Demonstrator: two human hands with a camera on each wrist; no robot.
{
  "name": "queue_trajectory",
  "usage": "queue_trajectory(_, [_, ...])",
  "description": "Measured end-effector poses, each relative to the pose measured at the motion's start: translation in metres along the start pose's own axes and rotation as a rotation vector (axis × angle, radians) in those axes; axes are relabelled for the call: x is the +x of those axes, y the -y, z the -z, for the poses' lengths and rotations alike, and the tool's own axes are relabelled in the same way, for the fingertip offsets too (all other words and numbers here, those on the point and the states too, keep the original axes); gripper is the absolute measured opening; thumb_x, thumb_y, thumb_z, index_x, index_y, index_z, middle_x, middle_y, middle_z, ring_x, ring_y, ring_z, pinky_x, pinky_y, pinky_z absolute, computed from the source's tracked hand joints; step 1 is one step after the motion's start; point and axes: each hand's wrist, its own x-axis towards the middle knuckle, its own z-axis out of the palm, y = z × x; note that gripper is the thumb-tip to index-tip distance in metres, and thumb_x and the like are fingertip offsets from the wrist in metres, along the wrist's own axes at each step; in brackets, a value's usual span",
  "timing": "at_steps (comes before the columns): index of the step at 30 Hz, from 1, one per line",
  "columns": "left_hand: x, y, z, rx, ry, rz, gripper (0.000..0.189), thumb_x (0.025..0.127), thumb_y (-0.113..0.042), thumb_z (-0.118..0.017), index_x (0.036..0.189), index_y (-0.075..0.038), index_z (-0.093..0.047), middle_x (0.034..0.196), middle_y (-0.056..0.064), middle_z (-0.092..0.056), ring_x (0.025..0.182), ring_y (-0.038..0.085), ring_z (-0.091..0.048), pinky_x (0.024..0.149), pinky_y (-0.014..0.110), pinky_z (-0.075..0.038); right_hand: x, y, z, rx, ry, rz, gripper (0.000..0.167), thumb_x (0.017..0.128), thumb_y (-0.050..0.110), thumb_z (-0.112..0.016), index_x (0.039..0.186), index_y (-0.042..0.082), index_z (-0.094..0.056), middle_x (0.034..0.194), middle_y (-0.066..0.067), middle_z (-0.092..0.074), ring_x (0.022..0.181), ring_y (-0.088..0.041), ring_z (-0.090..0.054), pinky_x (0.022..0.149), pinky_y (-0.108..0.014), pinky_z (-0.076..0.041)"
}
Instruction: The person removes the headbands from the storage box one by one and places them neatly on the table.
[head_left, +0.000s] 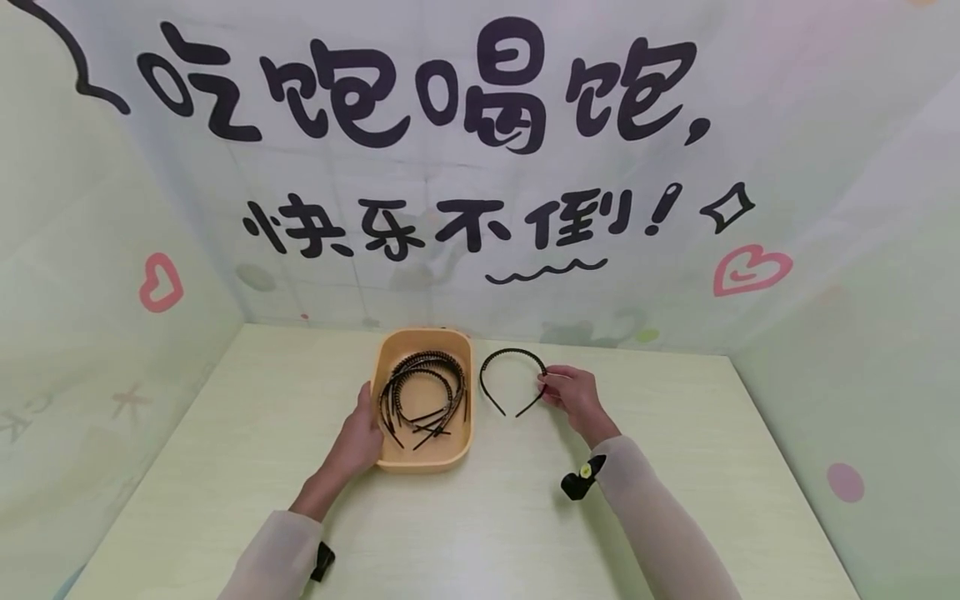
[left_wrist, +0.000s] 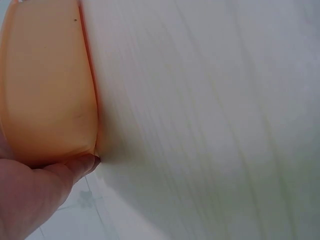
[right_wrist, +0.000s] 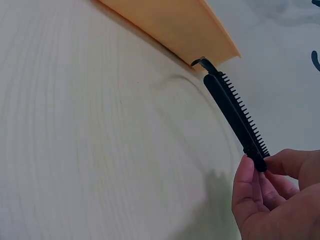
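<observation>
Gripping the orange bin (head_left: 426,467) by its side in the left hand (head_left: 360,435), with black headbands (head_left: 460,387) looped inside; pinching one single headband (head_left: 513,351) between thumb and fingers of the right hand (head_left: 572,395), up off the table (head_left: 480,533), between the hands, just short of the bin! Room outward past the right hand, and nearer in between the sleeves (head_left: 277,550); just beyond both hands, the back edge (head_left: 652,352), under big lettering (head_left: 471,205): 吃饱喝饱,快乐不倒!

Booth-like enclosure (head_left: 862,333); wider premises indeterminable.
Pale printed sheets (head_left: 67,208) are walling a wood-grained surface (head_left: 480,533) on three sides; the back sheet (head_left: 337,171) is bearing bold black Chinese lettering (head_left: 471,204), a pink heart (head_left: 752,271) and a green spot (head_left: 647,335).
</observation>
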Motion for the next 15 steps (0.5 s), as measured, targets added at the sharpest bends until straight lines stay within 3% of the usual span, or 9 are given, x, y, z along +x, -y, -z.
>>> queue_trajectory(15, [0.0002, -0.0001, -0.0003, 0.000, -0.009, -0.001, 0.071, 0.093, 0.010, -0.029, 0.157, 0.000, 0.000, 0.146, 0.040, -0.036, 0.110, 0.041, -0.062, 0.085, 0.048, -0.053, 0.0026, -0.0112, 0.0024, -0.020, -0.023, 0.003, 0.025, 0.093, -0.002, -0.061, 0.116, -0.010, -0.064, 0.089, -0.014, -0.072, 0.063, -0.012, -0.063, 0.057, -0.023, -0.052])
